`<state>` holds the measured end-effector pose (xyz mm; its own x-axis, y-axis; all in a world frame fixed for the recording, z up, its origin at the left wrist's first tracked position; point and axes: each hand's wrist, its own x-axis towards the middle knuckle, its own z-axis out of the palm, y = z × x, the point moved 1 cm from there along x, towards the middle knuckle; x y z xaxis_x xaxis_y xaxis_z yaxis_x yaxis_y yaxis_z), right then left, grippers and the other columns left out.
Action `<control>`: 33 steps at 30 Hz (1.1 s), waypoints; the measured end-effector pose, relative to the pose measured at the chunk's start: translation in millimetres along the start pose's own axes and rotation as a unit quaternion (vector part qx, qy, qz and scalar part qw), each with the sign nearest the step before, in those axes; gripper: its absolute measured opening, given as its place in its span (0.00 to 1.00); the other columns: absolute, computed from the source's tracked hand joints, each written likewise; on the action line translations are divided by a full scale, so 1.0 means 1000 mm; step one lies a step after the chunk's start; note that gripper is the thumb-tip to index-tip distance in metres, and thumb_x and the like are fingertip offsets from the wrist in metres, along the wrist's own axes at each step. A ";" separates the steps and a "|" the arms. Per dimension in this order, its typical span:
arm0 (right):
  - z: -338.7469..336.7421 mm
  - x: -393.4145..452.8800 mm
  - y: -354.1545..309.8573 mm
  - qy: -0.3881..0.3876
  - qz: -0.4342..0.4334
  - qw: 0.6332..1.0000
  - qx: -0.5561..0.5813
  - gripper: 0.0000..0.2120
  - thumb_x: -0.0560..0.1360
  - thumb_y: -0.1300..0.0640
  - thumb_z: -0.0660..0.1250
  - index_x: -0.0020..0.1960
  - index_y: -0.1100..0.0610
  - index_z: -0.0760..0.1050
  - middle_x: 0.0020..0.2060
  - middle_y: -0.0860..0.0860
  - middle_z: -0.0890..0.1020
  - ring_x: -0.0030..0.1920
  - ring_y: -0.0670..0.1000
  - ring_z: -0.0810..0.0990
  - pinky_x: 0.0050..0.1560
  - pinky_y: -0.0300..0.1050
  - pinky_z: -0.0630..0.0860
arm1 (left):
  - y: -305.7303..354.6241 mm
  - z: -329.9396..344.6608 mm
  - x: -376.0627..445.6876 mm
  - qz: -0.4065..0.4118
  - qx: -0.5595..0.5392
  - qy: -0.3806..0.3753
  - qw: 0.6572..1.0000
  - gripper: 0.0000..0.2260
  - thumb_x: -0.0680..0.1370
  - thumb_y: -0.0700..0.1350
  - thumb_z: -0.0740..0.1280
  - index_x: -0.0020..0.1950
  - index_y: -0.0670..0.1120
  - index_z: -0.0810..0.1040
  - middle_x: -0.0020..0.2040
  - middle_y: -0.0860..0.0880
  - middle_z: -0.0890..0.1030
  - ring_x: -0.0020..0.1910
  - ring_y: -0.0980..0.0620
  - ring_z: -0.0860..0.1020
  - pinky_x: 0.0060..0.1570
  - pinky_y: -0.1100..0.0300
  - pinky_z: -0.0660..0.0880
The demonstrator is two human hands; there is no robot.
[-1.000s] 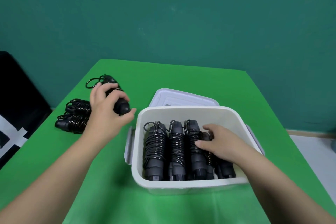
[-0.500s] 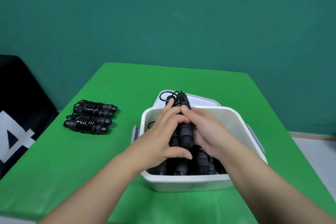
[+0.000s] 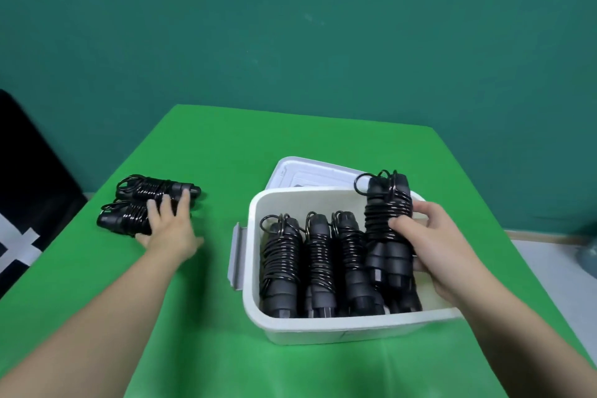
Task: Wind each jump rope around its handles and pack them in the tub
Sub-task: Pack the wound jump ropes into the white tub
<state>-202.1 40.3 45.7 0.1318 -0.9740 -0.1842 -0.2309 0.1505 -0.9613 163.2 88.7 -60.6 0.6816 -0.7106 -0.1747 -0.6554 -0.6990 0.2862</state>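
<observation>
Now the wound rope sits in my right hand, fingers curled round its middle, long axis running twelve to six above the tub's right end, beside three packed ropes. Over at nine o'clock my left hand lies spread on two more bundles, which lie three to nine; I reckon the near one comes next.
</observation>
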 end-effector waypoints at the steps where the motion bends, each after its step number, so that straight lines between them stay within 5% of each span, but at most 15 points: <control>1: -0.005 -0.001 0.001 0.011 -0.005 0.999 -0.040 0.13 0.74 0.60 0.67 0.55 0.49 0.70 0.40 0.48 0.85 0.42 0.51 0.84 0.50 0.57 0.79 | -0.002 0.000 0.004 -0.005 0.001 0.010 1.000 0.42 0.75 0.50 0.69 0.76 0.59 0.40 0.78 0.49 0.42 0.76 0.44 0.37 0.67 0.31 0.55; 4: -0.014 -0.004 0.003 0.021 -0.003 0.992 -0.128 0.18 0.72 0.57 0.68 0.59 0.53 0.66 0.42 0.48 0.83 0.44 0.50 0.82 0.49 0.52 0.77 | -0.005 0.004 0.007 0.000 0.015 0.046 0.999 0.27 0.78 0.46 0.65 0.73 0.56 0.59 0.75 0.45 0.52 0.75 0.40 0.42 0.62 0.34 0.66; 7: -0.016 -0.006 0.008 0.031 0.009 0.979 -0.201 0.19 0.71 0.55 0.69 0.58 0.54 0.65 0.44 0.50 0.81 0.46 0.50 0.80 0.46 0.47 0.74 | -0.010 0.009 0.001 0.014 0.011 0.083 0.996 0.11 0.76 0.41 0.66 0.57 0.48 0.72 0.69 0.42 0.61 0.72 0.39 0.49 0.56 0.38 0.69; 10: -0.016 -0.004 0.013 0.047 0.017 0.965 -0.259 0.18 0.69 0.51 0.69 0.54 0.53 0.66 0.45 0.49 0.80 0.46 0.50 0.80 0.53 0.51 0.76 | -0.020 0.008 -0.008 0.032 -0.032 0.119 0.992 0.05 0.74 0.40 0.69 0.48 0.46 0.75 0.63 0.43 0.66 0.68 0.41 0.55 0.52 0.40 0.68; 14: -0.009 -0.002 0.012 0.032 0.030 0.953 -0.298 0.15 0.71 0.53 0.69 0.52 0.56 0.67 0.38 0.49 0.78 0.36 0.47 0.77 0.38 0.43 0.74 | -0.014 -0.007 -0.027 0.064 -0.172 0.183 0.966 0.05 0.74 0.35 0.67 0.49 0.41 0.74 0.61 0.38 0.68 0.65 0.38 0.58 0.58 0.41 0.64; 17: -0.003 -0.002 0.017 0.006 0.031 0.942 -0.333 0.16 0.72 0.51 0.70 0.52 0.55 0.66 0.38 0.52 0.80 0.36 0.51 0.80 0.42 0.49 0.79 | 0.004 -0.026 -0.051 0.130 -0.223 0.233 0.938 0.06 0.73 0.33 0.65 0.46 0.42 0.72 0.59 0.39 0.68 0.64 0.39 0.59 0.63 0.46 0.60; 22: -0.006 -0.001 0.018 -0.012 0.013 0.943 -0.333 0.22 0.71 0.45 0.72 0.58 0.51 0.67 0.44 0.46 0.81 0.44 0.48 0.80 0.42 0.43 0.75 | 0.055 -0.066 -0.098 0.286 -0.293 0.289 0.865 0.03 0.74 0.38 0.64 0.45 0.44 0.71 0.56 0.47 0.66 0.61 0.50 0.62 0.62 0.65 0.55; 28: -0.010 -0.004 0.020 0.015 0.001 0.961 -0.278 0.22 0.69 0.43 0.73 0.57 0.50 0.70 0.42 0.45 0.82 0.42 0.46 0.81 0.39 0.40 0.74 | 0.127 -0.064 -0.158 0.464 -0.345 0.133 0.805 0.04 0.72 0.48 0.60 0.43 0.56 0.66 0.57 0.68 0.61 0.66 0.67 0.56 0.65 0.75 0.49; 33: -0.012 -0.001 0.020 -0.039 -0.009 0.961 -0.275 0.15 0.72 0.45 0.71 0.51 0.52 0.71 0.40 0.47 0.84 0.38 0.48 0.83 0.45 0.47 0.79 | 0.162 -0.036 -0.184 0.519 -0.330 0.034 0.788 0.05 0.74 0.50 0.60 0.44 0.59 0.64 0.60 0.66 0.58 0.70 0.58 0.55 0.66 0.73 0.50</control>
<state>-218.1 42.3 29.5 0.2068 -0.9569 -0.2040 -0.6992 0.0013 -0.7150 -56.9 109.0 51.9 -0.0794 -0.8505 0.5200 -0.5739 0.4655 0.6738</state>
